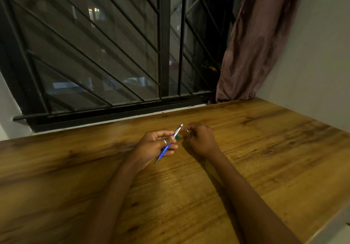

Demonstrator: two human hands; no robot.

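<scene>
A blue mechanical pencil with a silver clip and a white end lies slanted across my left hand. The thumb and fingers of that hand pinch its barrel, the metal tip points toward me and the white end points away. My right hand hovers just right of the white end with its fingers curled. A small silvery bit shows at its fingertips; what it is I cannot tell. Both hands are over a wooden table.
A barred window runs along the table's far edge, dark outside. A brownish curtain hangs at the far right corner beside a pale wall. The table's right edge slants toward me.
</scene>
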